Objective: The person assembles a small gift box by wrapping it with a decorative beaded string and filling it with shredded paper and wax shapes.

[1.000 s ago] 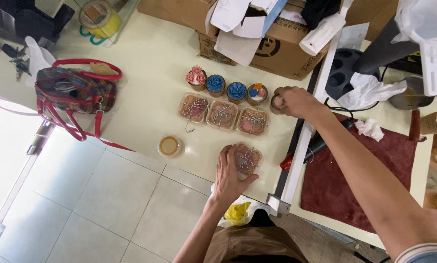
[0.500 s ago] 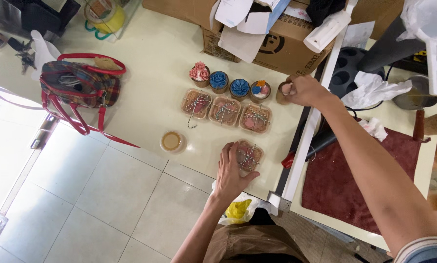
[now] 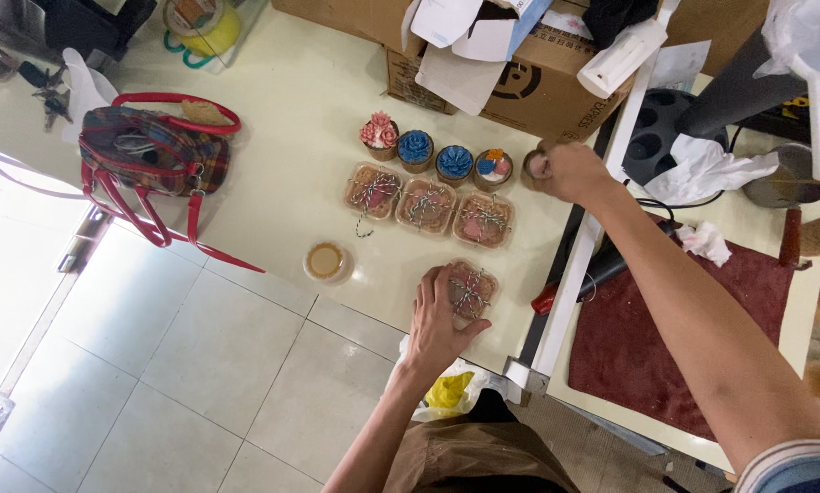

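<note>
My left hand rests on a small clear box tied with string near the table's front edge, fingers curled around its left side. My right hand is closed on a small round cup at the right end of a row of three decorated cupcakes: pink, blue and another blue; a fourth with mixed colours sits beside my hand. Below them lie three more string-tied boxes in a row.
A round lidded tub stands left of the boxes. A plaid bag with red handles lies at the far left. A cardboard box is behind the cupcakes. A dark red mat covers the right-hand table.
My right hand with the small cup has shifted slightly beside the cupcake row. My left hand stays on the tied box.
</note>
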